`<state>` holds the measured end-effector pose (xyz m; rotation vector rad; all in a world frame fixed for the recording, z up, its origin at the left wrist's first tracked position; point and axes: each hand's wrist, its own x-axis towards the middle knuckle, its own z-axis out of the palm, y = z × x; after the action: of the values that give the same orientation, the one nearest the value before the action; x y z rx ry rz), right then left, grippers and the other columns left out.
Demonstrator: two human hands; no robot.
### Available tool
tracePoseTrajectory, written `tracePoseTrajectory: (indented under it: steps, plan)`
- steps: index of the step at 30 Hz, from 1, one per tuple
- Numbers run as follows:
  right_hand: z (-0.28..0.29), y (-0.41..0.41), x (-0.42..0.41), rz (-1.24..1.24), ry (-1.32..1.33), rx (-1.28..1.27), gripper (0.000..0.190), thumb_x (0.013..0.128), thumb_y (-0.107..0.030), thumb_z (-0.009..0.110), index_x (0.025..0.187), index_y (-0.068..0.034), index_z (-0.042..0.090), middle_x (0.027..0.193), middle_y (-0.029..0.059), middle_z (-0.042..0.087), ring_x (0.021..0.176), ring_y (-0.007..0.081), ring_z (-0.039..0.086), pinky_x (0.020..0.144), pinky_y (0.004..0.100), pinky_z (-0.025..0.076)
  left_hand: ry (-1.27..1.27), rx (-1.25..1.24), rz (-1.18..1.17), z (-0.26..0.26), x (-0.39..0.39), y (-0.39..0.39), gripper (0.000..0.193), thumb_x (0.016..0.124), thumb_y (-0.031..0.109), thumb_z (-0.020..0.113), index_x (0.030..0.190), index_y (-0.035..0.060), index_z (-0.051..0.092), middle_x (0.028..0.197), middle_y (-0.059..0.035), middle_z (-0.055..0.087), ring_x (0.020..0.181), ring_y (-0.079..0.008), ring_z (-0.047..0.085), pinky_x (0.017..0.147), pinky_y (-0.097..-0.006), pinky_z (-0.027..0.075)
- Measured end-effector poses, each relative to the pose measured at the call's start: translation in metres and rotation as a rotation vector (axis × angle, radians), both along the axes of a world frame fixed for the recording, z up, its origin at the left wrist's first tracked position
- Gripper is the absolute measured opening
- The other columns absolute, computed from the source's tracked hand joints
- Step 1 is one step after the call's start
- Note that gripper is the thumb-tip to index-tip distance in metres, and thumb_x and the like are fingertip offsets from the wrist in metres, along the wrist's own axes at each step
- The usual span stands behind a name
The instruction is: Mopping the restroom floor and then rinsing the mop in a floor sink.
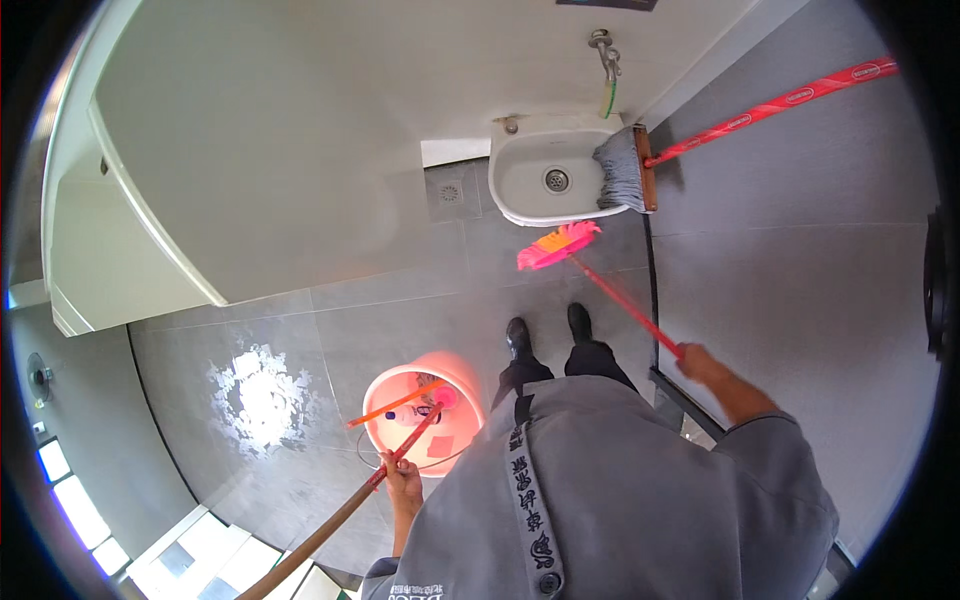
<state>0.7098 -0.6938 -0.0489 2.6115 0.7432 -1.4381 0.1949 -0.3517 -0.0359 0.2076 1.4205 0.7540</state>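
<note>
My right hand (705,367) grips the red handle of a pink-and-orange bristled broom (556,246), whose head is in front of the sink. My left hand (403,481) is wrapped around a long wooden pole (330,529) with a red upper stretch. That pole reaches over a pink plastic bucket (379,446); its far end meets something pink there. An orange stick (397,403) lies across the bucket's mouth. Inside are a white bottle with a dark blue cap (409,415) and other items, partly hidden by the poles.
A grey string mop (622,172) rests its head in the white mop sink (525,169), its red handle against the wall. Above hangs a tap (606,56) with a short hose. A floor drain (450,193) lies left of the sink; bright light falls on the floor tiles (266,322).
</note>
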Motion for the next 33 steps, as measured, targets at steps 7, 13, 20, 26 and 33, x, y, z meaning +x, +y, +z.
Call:
tracePoseTrajectory:
  steps: [7,13,20,26,33]
  plan:
    - [0.01,0.012,-0.099,-0.275,-0.028,0.094,0.02,0.075,-0.017,0.053,0.089,-0.003,0.054,0.084,0.0207,0.058,0.081,0.036,0.057,0.073,0.044,0.044,0.031,0.013,-0.008,0.002,0.011,-0.002,0.026,0.078,0.026,0.062,0.089,0.0091,0.047,0.066,0.003,0.045,0.048,-0.0062,0.042,0.042,-0.0184,0.033]
    - [0.011,-0.025,-0.14,-0.023,0.115,-0.107,0.024,0.077,-0.02,0.051,0.095,-0.003,0.052,0.084,0.022,0.059,0.079,0.0385,0.057,0.071,0.045,0.045,0.07,-0.094,-0.11,0.002,0.003,-0.001,0.024,0.077,0.026,0.063,0.089,0.0127,0.047,0.065,0.0036,0.044,0.046,-0.0069,0.037,0.041,-0.0201,0.031]
    - [0.033,-0.005,-0.148,-0.083,0.168,-0.119,0.03,0.082,-0.022,0.044,0.104,-0.003,0.047,0.087,0.0241,0.057,0.08,0.0388,0.057,0.068,0.0459,0.044,0.112,-0.124,-0.195,0.021,0.017,-0.004,0.022,0.078,0.025,0.063,0.091,0.0151,0.047,0.062,0.0042,0.043,0.044,-0.0069,0.038,0.041,-0.0204,0.032]
    - [0.02,0.051,-0.117,0.066,0.01,0.005,0.034,0.077,-0.012,0.048,0.107,0.003,0.044,0.076,0.0232,0.058,0.074,0.0376,0.057,0.066,0.0464,0.045,0.086,-0.106,-0.183,0.019,0.009,-0.012,0.02,0.082,0.024,0.058,0.095,0.0141,0.047,0.064,0.0037,0.046,0.045,-0.0071,0.043,0.042,-0.0203,0.034]
    - [-0.097,0.179,-0.08,-0.052,-0.13,0.367,0.018,0.077,-0.012,0.045,0.089,-0.001,0.054,0.081,0.0227,0.058,0.078,0.0401,0.056,0.068,0.0473,0.045,0.121,-0.047,-0.256,0.032,0.027,-0.006,0.016,0.083,0.022,0.056,0.092,0.0131,0.046,0.063,0.0021,0.047,0.045,-0.007,0.044,0.04,-0.0201,0.034]
